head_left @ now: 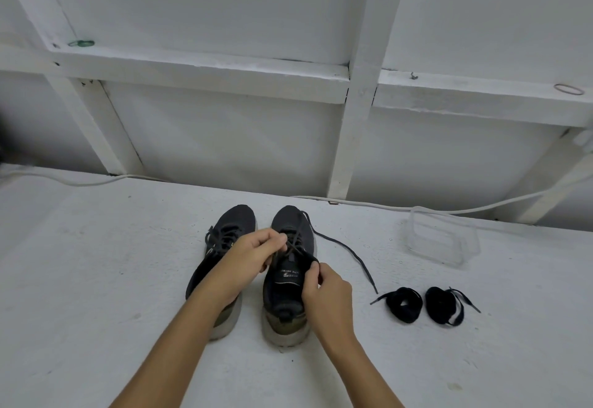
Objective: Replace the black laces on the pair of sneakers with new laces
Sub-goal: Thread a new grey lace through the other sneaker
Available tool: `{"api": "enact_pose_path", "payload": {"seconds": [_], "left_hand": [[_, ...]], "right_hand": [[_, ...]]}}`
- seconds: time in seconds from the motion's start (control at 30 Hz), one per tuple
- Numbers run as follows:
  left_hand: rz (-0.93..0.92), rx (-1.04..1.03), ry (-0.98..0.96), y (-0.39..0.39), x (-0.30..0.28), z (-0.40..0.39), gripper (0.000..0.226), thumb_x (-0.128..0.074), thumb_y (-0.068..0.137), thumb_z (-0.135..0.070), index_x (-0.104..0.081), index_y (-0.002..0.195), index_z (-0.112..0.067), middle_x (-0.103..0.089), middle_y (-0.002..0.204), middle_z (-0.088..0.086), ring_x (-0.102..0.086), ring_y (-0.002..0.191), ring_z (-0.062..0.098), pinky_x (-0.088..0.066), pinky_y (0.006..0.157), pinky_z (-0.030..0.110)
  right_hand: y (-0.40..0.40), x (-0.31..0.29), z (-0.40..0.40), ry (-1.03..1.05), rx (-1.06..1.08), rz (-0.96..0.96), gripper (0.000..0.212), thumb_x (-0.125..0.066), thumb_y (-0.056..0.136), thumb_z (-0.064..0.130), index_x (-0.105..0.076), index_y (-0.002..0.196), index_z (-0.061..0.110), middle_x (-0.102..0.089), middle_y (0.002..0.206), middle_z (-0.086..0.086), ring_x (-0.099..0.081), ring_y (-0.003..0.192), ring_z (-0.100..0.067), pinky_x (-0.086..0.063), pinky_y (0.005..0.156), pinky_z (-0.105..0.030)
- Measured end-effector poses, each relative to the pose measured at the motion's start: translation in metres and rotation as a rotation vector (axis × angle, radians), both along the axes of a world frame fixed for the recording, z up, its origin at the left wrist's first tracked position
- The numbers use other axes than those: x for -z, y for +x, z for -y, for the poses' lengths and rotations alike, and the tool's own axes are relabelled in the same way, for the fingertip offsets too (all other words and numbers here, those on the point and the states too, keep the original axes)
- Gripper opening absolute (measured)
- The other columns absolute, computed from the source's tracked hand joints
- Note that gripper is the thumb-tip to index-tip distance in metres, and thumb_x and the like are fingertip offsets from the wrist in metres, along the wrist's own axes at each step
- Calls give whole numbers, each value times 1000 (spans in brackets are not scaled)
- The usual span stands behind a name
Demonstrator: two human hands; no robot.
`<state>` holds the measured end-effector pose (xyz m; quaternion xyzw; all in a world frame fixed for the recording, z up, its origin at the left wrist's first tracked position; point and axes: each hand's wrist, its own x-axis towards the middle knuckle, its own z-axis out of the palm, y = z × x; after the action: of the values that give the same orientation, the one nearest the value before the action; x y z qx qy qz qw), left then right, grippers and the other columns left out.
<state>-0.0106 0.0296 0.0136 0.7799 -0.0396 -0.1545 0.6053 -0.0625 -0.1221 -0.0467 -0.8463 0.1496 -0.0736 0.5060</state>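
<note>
Right sneaker: the dark grey knit sneaker with a pale thick sole (290, 279) stands on the white table, toe pointing to 12 o'clock, heel toward me; it sits just below the middle of my view.
Old lace: the black flat lace (345, 249) of that sneaker is partly loosened; one free end trails off the toe area toward 4 o'clock and lies on the table, its tip near the coiled laces.
My left hand: my left hand (253, 255) reaches in from 7 o'clock, fingers curled, pinching the lace over the eyelets.
My right hand: my right hand (324, 287) comes in from 5 o'clock, fingers curled, pinching the lace at the collar on the shoe's right side.
Left sneaker: the matching dark grey sneaker (224, 241) stands just beside the first at its 9 o'clock, still laced, partly hidden under my left forearm.
New laces: two coiled bundles of black flat lace (404, 304) (444, 305) lie side by side at 3 o'clock from the shoes, apart from them.
Clear box: a clear plastic container (442, 237) sits at 2 o'clock, beyond the bundles.
Table: the white rough-surfaced table (96, 263) carries everything.
Cable: a white cable (481, 208) runs along the table's far edge at 12 to 2 o'clock.
Wall: white panelled wall with white wooden rails (199, 71) behind; a green rubber band (81, 43) rests on a rail at 10 o'clock.
</note>
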Motion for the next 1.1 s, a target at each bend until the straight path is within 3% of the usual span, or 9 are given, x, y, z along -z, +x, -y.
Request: {"api": "enact_pose_path", "payload": {"seconds": [0.1,0.23,0.33,0.4,0.53,0.63,0.8,0.97,1.1], "left_hand": [[57,-61,102,2,-8,-2,32,-58,97,-42,-70,76,-21,-49,60,-4,-40,60,13,-37,61,28],[108,-35,96,14,-27,-3,33,-63,94,-44,-71,73,-20,-47,59,-5,-40,60,17,-36,61,29],[119,23,77,22,-38,4,33,-64,93,-46,-72,74,-20,-50,61,-6,-41,62,17,-36,65,31],[184,-12,127,27,-38,9,28,-65,93,-44,-71,76,-22,-57,66,-13,-46,63,9,-40,69,29],[594,-342,645,39,-19,6,19,-68,90,-38,-72,105,-27,-57,123,-5,-45,117,16,-41,93,38],[755,-426,768,40,-5,1,25,-70,89,-27,-70,113,-22,-55,131,6,-45,125,29,-43,91,48],[433,-14,628,30,9,8,15,-64,91,-36,-72,100,-27,-66,98,-10,-61,88,11,-52,85,35],[272,4,707,29,28,27,28,-62,90,-50,-73,110,-33,-65,106,-9,-63,102,17,-52,90,36],[253,-69,768,33,27,34,24,-64,89,-50,-75,105,-37,-67,106,-13,-63,102,15,-47,76,28]], "right_hand": [[1,-4,5,-27,-23,-15,29,-44,102,30,-60,80,19,-62,72,8,-52,63,-5,-47,61,-31],[12,-19,10,-93,-203,116,33,-54,97,22,-62,127,32,-61,110,26,-55,99,8,-40,85,-7],[34,-30,12,-242,-410,238,14,-60,94,25,-71,103,24,-68,95,15,-58,90,-2,-42,76,-15],[43,-35,14,-194,-383,218,21,-58,98,25,-65,80,17,-63,74,8,-55,76,-8,-41,68,-27],[45,-50,28,449,-38,-28,39,-43,106,34,-70,85,16,-74,82,4,-68,83,-10,-55,79,-30],[47,-48,42,1024,156,-115,33,-41,109,33,-60,88,16,-72,86,-2,-70,93,-18,-56,84,-39],[46,-35,49,1238,256,-95,19,-43,109,29,-58,104,17,-69,90,1,-68,99,-20,-52,81,-39],[48,-35,55,1294,320,-36,16,-48,106,24,-60,109,15,-61,77,0,-70,93,-21,-53,81,-39],[52,-42,65,1186,328,-15,17,-55,103,22,-67,110,12,-58,75,0,-71,84,-18,-56,80,-35]]}}
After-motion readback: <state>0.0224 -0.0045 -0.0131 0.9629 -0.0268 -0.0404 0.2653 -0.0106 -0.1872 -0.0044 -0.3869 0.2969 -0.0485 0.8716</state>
